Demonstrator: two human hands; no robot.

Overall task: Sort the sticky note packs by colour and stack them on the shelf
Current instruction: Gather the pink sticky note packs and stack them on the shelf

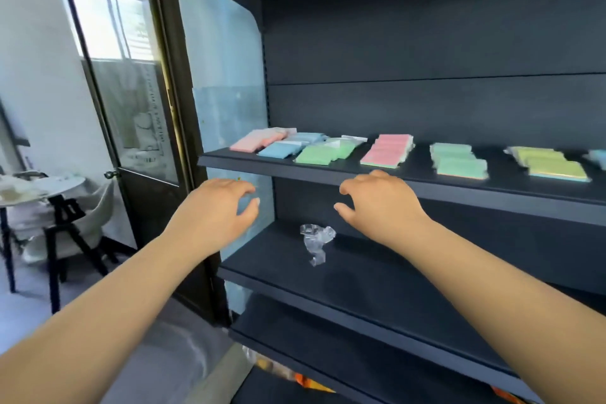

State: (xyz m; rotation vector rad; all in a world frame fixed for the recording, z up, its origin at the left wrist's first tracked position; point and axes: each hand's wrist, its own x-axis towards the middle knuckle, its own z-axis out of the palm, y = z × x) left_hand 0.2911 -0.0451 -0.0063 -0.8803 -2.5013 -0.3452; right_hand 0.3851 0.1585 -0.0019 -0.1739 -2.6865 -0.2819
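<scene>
Both hands hang empty, fingers loosely curled, below the shelf (328, 169) edge. The unsorted sticky note packs (295, 147) lie above and between them, strung left to right, about as near the left hand (219, 207) as the right hand (377, 200). Sorted stacks (459, 161) run beyond the right.

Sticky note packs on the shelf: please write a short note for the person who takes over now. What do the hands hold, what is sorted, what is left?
Left hand and right hand: both empty, fingers loosely curled, raised just below the front edge of the shelf.
Sorted, left to right: pink stack, green stack, yellow-green stack; a bluish pack is cut off at the right edge.
Left to do: the mixed group at the shelf's left end, with pink, blue and green packs overlapping.
A crumpled clear wrapper lies on the shelf below.
</scene>
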